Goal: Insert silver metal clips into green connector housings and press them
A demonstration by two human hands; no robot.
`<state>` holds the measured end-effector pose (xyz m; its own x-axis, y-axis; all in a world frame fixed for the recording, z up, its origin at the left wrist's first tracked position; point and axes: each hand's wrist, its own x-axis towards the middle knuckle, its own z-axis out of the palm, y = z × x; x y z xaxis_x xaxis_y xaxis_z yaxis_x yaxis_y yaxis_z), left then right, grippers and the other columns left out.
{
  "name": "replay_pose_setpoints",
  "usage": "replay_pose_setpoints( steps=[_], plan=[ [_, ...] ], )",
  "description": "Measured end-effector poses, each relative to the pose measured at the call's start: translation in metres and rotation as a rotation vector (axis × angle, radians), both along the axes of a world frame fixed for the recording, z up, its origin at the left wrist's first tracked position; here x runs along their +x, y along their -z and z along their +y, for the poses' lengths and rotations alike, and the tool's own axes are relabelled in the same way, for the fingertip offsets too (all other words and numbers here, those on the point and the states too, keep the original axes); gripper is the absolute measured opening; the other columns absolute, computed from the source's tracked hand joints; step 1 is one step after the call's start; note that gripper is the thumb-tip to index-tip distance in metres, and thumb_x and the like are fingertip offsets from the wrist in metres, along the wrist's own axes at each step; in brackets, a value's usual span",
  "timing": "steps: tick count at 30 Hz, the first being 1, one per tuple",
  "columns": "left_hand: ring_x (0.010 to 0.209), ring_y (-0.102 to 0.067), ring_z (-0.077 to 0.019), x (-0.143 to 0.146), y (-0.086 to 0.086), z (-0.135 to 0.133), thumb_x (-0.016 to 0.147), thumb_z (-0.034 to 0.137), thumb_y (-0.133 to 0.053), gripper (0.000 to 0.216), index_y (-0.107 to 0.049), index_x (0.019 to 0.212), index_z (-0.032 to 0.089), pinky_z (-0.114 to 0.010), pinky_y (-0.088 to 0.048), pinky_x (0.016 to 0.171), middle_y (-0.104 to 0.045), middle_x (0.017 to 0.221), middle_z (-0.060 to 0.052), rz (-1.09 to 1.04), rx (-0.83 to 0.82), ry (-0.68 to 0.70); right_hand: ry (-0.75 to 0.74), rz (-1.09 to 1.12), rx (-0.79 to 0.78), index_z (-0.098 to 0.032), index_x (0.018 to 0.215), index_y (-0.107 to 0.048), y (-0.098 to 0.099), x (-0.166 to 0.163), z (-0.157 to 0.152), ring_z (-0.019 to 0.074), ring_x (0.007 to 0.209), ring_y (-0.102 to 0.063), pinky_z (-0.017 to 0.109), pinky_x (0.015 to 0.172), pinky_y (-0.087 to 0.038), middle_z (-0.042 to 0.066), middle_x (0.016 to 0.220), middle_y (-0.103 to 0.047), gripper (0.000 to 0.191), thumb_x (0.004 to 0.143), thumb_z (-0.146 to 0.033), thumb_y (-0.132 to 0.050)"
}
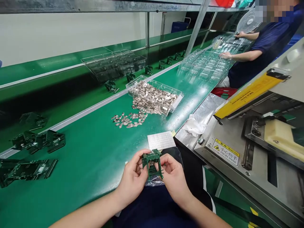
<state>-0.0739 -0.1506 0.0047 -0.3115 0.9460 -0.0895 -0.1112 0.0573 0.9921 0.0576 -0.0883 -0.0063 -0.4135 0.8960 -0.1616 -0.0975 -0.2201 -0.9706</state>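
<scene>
Both my hands hold a small dark green plastic part (152, 163) at the near edge of the green bench. My left hand (133, 179) pinches its left side with thumb and fingers closed on it. My right hand (172, 177) grips its right side the same way. Just beyond the part lies a silvery gridded sheet (161, 140). Further out, a clear tray (174, 95) holds a heap of small silver metal pieces (152, 98), and several of them are spilled on the bench (128, 119).
More dark green parts (30, 169) lie on the conveyor belt to the left and along it (111, 86). Clear blister trays (114, 63) stand further back. A grey press machine (251, 139) with a yellow bar fills the right. Another person (268, 44) works at trays far right.
</scene>
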Motion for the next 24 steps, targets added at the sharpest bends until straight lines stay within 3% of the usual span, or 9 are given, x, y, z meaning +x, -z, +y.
replay_pose_setpoints(
  steps=[3, 6, 9, 11, 16, 20, 24],
  plan=[
    [0.072, -0.061, -0.0103, -0.005, -0.002, 0.022, 0.083, 0.023, -0.062, 0.027, -0.052, 0.109, 0.021, -0.019, -0.050, 0.066, -0.062, 0.083, 0.001, 0.100, 0.031, -0.112, 0.077, -0.029, -0.060, -0.018, 0.076, -0.060, 0.016, 0.016, 0.006, 0.0138, 0.067, -0.052, 0.026, 0.064, -0.044, 0.000, 0.070, -0.057, 0.030, 0.077, -0.045, -0.073],
    [0.072, -0.059, -0.0106, -0.010, 0.004, 0.065, 0.083, 0.018, -0.057, 0.028, -0.050, 0.110, 0.021, -0.020, -0.048, 0.065, -0.060, 0.084, 0.001, 0.281, 0.127, -0.196, 0.148, -0.015, -0.176, -0.017, 0.079, -0.064, 0.034, 0.023, 0.019, 0.0158, 0.074, -0.057, 0.029, 0.073, -0.047, 0.002, 0.075, -0.062, 0.037, 0.072, -0.051, -0.076],
    [0.065, -0.055, -0.0102, -0.009, 0.014, 0.105, 0.082, 0.011, -0.050, 0.032, -0.049, 0.113, 0.020, -0.021, -0.044, 0.060, -0.059, 0.081, 0.001, 0.458, 0.159, -0.174, 0.082, 0.008, -0.249, -0.016, 0.080, -0.067, 0.044, 0.018, 0.030, 0.0171, 0.073, -0.061, 0.030, 0.070, -0.049, 0.004, 0.076, -0.065, 0.041, 0.065, -0.052, -0.080],
    [0.057, -0.049, -0.0094, -0.004, 0.021, 0.118, 0.081, 0.008, -0.048, 0.036, -0.049, 0.115, 0.021, -0.021, -0.039, 0.055, -0.055, 0.073, 0.004, 0.501, 0.148, -0.166, 0.029, 0.023, -0.288, -0.015, 0.079, -0.069, 0.044, 0.013, 0.033, 0.0171, 0.071, -0.063, 0.030, 0.068, -0.050, 0.006, 0.075, -0.067, 0.043, 0.063, -0.052, -0.082],
    [0.051, -0.043, -0.0083, 0.011, 0.026, 0.100, 0.081, 0.006, -0.047, 0.039, -0.048, 0.117, 0.022, -0.022, -0.036, 0.053, -0.054, 0.072, 0.005, 0.585, 0.136, -0.124, -0.133, 0.076, -0.393, -0.013, 0.070, -0.068, 0.039, 0.013, 0.036, 0.0158, 0.066, -0.065, 0.029, 0.067, -0.051, 0.006, 0.068, -0.068, 0.042, 0.063, -0.051, -0.082],
    [0.067, -0.057, -0.0111, 0.016, 0.025, 0.087, 0.082, 0.005, -0.044, 0.038, -0.046, 0.117, 0.021, -0.024, -0.044, 0.064, -0.061, 0.088, 0.000, 0.663, 0.146, -0.115, -0.346, 0.097, -0.488, -0.010, 0.072, -0.071, 0.038, 0.023, 0.045, 0.0186, 0.070, -0.068, 0.029, 0.066, -0.051, 0.011, 0.073, -0.071, 0.039, 0.065, -0.046, -0.082],
    [0.079, -0.062, -0.0141, 0.015, 0.024, 0.091, 0.083, 0.005, -0.043, 0.038, -0.047, 0.117, 0.020, -0.026, -0.049, 0.072, -0.064, 0.093, -0.002, 0.699, 0.146, -0.099, -0.482, 0.091, -0.521, -0.008, 0.073, -0.073, 0.038, 0.027, 0.057, 0.0136, 0.061, -0.066, 0.024, 0.061, -0.050, 0.012, 0.074, -0.072, 0.035, 0.066, -0.041, -0.080]
  ],
)
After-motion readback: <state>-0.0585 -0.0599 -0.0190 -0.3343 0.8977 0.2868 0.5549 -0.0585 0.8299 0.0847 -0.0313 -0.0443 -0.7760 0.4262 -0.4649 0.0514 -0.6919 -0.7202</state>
